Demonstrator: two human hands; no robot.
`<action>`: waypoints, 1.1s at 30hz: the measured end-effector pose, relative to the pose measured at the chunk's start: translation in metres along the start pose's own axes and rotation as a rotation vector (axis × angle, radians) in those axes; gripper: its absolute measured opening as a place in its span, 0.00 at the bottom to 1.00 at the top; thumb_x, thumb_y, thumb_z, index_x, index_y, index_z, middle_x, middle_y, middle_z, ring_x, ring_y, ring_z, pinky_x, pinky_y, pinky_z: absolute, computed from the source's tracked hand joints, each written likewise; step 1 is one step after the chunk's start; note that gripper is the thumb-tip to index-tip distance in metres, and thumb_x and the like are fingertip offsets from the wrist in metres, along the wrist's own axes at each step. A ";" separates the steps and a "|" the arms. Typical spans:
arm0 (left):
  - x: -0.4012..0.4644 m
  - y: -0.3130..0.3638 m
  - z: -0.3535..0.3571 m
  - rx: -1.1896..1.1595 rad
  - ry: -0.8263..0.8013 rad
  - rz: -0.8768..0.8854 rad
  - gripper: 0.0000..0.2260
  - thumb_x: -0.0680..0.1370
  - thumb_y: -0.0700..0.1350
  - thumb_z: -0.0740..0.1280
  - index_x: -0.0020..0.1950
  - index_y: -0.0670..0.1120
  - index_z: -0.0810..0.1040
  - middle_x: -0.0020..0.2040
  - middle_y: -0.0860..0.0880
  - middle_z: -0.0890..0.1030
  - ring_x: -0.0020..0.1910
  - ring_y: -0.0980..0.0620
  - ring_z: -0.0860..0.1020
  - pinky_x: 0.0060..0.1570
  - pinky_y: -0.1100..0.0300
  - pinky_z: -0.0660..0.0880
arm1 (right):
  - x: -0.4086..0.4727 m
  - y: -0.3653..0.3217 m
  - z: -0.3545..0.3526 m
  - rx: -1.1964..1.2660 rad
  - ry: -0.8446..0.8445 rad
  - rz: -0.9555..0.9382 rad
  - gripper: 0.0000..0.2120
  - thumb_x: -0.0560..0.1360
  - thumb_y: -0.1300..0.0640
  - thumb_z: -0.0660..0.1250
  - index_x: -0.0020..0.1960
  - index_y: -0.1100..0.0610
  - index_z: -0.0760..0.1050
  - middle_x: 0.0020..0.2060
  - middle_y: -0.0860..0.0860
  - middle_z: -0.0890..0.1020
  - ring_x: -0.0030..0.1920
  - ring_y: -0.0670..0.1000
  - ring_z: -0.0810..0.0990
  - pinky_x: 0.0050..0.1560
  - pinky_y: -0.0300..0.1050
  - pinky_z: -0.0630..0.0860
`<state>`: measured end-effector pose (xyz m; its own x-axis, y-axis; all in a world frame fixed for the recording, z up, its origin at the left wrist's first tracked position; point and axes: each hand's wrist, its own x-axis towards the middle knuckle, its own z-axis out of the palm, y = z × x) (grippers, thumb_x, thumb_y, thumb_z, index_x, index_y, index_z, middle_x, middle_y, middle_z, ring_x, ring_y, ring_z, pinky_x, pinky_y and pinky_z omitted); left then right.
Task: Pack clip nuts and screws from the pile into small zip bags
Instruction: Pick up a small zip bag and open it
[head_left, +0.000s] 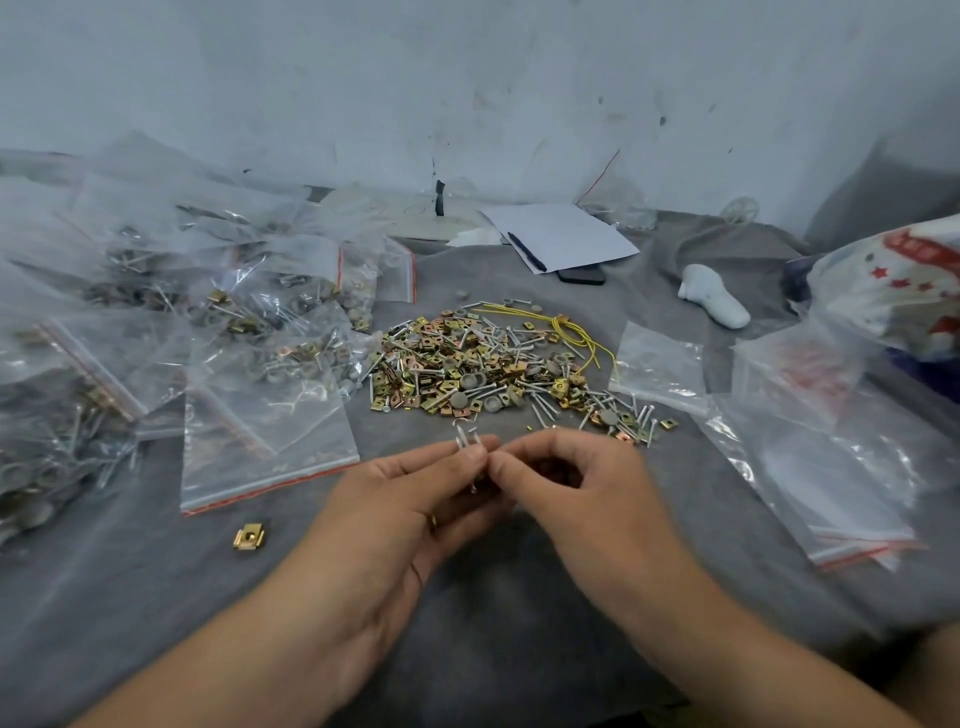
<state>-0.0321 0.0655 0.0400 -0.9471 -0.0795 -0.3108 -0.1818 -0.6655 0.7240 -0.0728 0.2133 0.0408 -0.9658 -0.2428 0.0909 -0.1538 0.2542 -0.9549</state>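
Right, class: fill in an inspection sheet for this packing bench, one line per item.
Surface: grey cloth, wrinkled.
Job's things: pile of clip nuts and screws at centre; filled bags to the left; empty bags to the right; one stray clip nut.
Clutter: paper with pen, phone, white lump, printed bag.
Grippers: left hand pinches screws; right hand curled, fingertips meeting them.
Cables: yellow wire on the pile.
Surroundings: scuffed wall.

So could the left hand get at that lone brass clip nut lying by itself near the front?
Probably yes: the clip nut lies alone on bare cloth just left of the left hand, nothing between. But its fingers already hold screws.
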 end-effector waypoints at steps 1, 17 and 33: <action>0.000 0.000 0.000 0.005 0.004 0.004 0.16 0.74 0.36 0.70 0.59 0.31 0.83 0.55 0.34 0.85 0.57 0.39 0.85 0.52 0.52 0.84 | 0.001 0.001 0.003 -0.019 0.012 -0.020 0.03 0.76 0.56 0.76 0.43 0.51 0.87 0.36 0.44 0.87 0.38 0.40 0.85 0.38 0.32 0.78; 0.002 0.025 -0.017 0.084 0.022 0.072 0.10 0.73 0.40 0.71 0.47 0.34 0.86 0.53 0.34 0.86 0.50 0.39 0.87 0.39 0.55 0.84 | 0.093 0.031 -0.141 -1.195 0.174 -0.126 0.07 0.71 0.49 0.78 0.48 0.46 0.85 0.46 0.48 0.84 0.51 0.56 0.81 0.52 0.54 0.78; -0.003 0.018 -0.010 1.607 -0.343 1.367 0.13 0.79 0.41 0.65 0.59 0.44 0.86 0.59 0.48 0.86 0.55 0.50 0.86 0.51 0.54 0.83 | 0.030 -0.006 -0.055 -0.274 -0.067 -0.150 0.10 0.68 0.60 0.82 0.38 0.59 0.81 0.31 0.55 0.82 0.32 0.47 0.75 0.35 0.44 0.72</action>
<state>-0.0295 0.0463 0.0475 -0.6099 0.3868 0.6916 0.6509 0.7423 0.1588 -0.1121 0.2562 0.0647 -0.9135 -0.3557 0.1974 -0.3529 0.4513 -0.8196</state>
